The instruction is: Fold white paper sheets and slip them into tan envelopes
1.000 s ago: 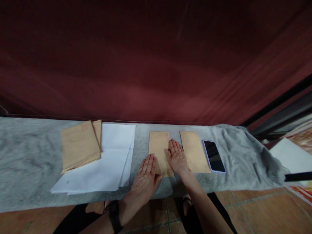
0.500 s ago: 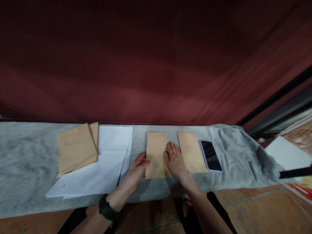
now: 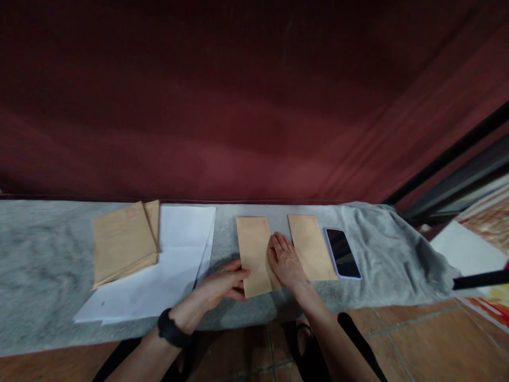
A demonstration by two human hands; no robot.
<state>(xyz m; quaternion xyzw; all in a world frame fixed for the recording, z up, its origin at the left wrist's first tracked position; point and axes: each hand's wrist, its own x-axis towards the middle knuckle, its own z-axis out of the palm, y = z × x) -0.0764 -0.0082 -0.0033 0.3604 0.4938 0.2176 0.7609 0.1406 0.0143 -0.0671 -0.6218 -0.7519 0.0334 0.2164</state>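
A brown paper envelope (image 3: 254,249) lies slightly tilted on the grey cloth in front of me. My left hand (image 3: 222,284) pinches its lower left edge, thumb on top and the fingers partly hidden beneath. Along the envelope's right edge rests my right hand (image 3: 286,260), palm down with the fingers stretched out. Just right of that hand is a second brown envelope (image 3: 312,246), lying flat. On the far left, a stack of brown envelopes (image 3: 123,239) sits on top of large white paper sheets (image 3: 159,286).
A phone in a light purple case (image 3: 343,253) lies right of the second envelope. Grey cloth (image 3: 40,265) covers the long narrow surface, bunched at its right end. A dark red wall-like panel (image 3: 254,132) rises behind it. Tiled floor (image 3: 421,334) shows in front.
My left hand has come down along the envelope's left edge and closed on its lower corner. The envelope has turned slightly, its lower end shifting right. My right hand has stayed nearly in place.
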